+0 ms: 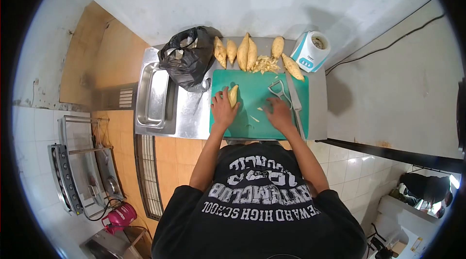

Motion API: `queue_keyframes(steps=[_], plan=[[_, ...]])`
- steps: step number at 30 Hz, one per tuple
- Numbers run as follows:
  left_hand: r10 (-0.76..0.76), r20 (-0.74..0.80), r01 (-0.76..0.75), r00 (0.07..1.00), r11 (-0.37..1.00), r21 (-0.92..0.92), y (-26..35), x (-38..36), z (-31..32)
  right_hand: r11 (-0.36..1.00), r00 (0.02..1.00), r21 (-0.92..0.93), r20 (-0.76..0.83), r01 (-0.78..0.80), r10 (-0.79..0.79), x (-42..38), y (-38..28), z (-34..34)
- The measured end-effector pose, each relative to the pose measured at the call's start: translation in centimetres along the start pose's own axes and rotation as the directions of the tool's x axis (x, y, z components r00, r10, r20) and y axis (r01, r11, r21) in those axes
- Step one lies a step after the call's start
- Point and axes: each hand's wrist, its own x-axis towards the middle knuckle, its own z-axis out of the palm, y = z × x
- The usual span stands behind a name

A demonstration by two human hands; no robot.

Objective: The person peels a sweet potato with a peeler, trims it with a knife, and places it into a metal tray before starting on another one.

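Note:
My left hand (223, 107) grips a peeled pale sweet potato (233, 95) on the left part of a green cutting board (257, 123). My right hand (279, 113) rests flat on the board with its fingers spread and nothing in it, just below a grey peeler (278, 89). A long knife (294, 101) lies along the board's right side, next to that hand. A few peel scraps (254, 119) lie between my hands.
Several sweet potatoes (246, 53) and a heap of peelings (264, 65) line the back of the steel counter (194, 116). A black plastic bag (187, 60) sits left, beside a sink (153, 96). A white-blue blender base (310, 51) stands back right.

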Motion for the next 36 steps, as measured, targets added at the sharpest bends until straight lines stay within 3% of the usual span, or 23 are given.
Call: queue_keyframes(steps=[2, 4, 11, 13, 14, 16, 20, 23, 24, 25, 26, 28, 30, 32, 33, 35, 36], plan=[[-0.012, 0.012, 0.012, 1.0, 0.999, -0.039, -0.3, 0.2, 0.0, 0.994, 0.998, 0.105, 0.06, -0.02, 0.013, -0.6, -1.4, 0.7], [-0.016, 0.005, 0.016, 1.0, 0.989, -0.146, -0.6, 0.1, 0.1, 0.989, 0.989, 0.034, -0.036, 0.144, -0.143, -1.1, -1.4, 2.1], [-0.021, 0.044, 0.03, 0.999, 0.976, -0.216, -0.4, -0.8, -1.2, 0.956, 0.952, -0.002, -0.1, 0.292, -0.291, -1.9, -3.1, 3.0], [0.069, -0.149, -0.089, 0.986, 0.987, -0.132, 0.3, -1.7, -1.9, 0.914, 0.898, -0.039, -0.175, 0.404, -0.405, -2.2, -3.3, 3.1], [0.068, -0.147, -0.088, 0.987, 0.987, -0.133, 0.6, -2.0, -2.4, 0.914, 0.898, -0.038, -0.173, 0.404, -0.404, -1.9, -2.6, 3.8], [0.261, -0.268, -0.292, 0.927, 0.953, -0.08, 1.1, -2.7, -3.2, 0.831, 0.843, 0.145, -0.072, 0.538, -0.533, -0.6, 0.5, 5.9], [0.255, -0.238, -0.287, 0.937, 0.951, -0.111, 0.7, -4.0, -3.4, 0.796, 0.801, 0.09, -0.1, 0.599, -0.591, 3.7, 1.6, 4.5], [0.271, -0.295, -0.312, 0.917, 0.945, -0.102, 0.7, -5.6, -3.3, 0.82, 0.82, -0.008, 0.011, 0.573, -0.573, 4.2, 0.8, 2.7], [0.267, -0.303, -0.309, 0.915, 0.946, -0.101, 0.3, -6.1, -2.9, 0.734, 0.733, 0.012, 0.051, 0.679, -0.679, 3.2, 0.8, 2.4], [0.364, -0.251, -0.412, 0.897, 0.894, -0.177, -0.3, -6.6, -2.2, 0.633, 0.629, 0.037, 0.088, 0.773, -0.773, 2.5, 1.1, 2.3], [0.457, -0.207, -0.499, 0.865, 0.828, -0.255, -0.8, -7.0, -1.5, 0.623, 0.618, 0.036, 0.09, 0.782, -0.781, 2.3, 1.7, 1.8], [0.445, -0.191, -0.484, 0.875, 0.809, -0.332, -0.3, -7.9, -1.1, 0.489, 0.386, 0.134, 0.451, 0.862, -0.805, 1.7, 3.3, 0.8], [0.436, -0.173, -0.467, 0.883, 0.781, -0.415, 0.0, -8.2, -0.1, 0.493, 0.403, 0.065, 0.488, 0.868, -0.774, 4.4, 3.9, 0.3], [0.44, 0.009, -0.381, 0.898, 0.786, -0.488, 0.1, -8.5, 1.8, 0.673, 0.703, -0.212, 0.302, 0.708, -0.644, 6.6, 3.0, -1.0], [0.434, 0.005, -0.376, 0.901, 0.787, -0.489, 0.8, -8.2, 1.8, 0.668, 0.698, -0.212, 0.307, 0.713, -0.647, 7.1, 2.9, -1.8], [0.582, 0.088, -0.534, 0.808, 0.788, -0.308, 2.4, -6.9, 1.7, 0.802, 0.837, -0.256, 0.064, 0.54, -0.544, 7.9, 2.4, -3.1], [0.586, 0.086, -0.538, 0.806, 0.785, -0.308, 3.0, -6.3, 2.0, 0.802, 0.838, -0.259, 0.06, 0.537, -0.542, 7.4, 2.5, -3.3]])
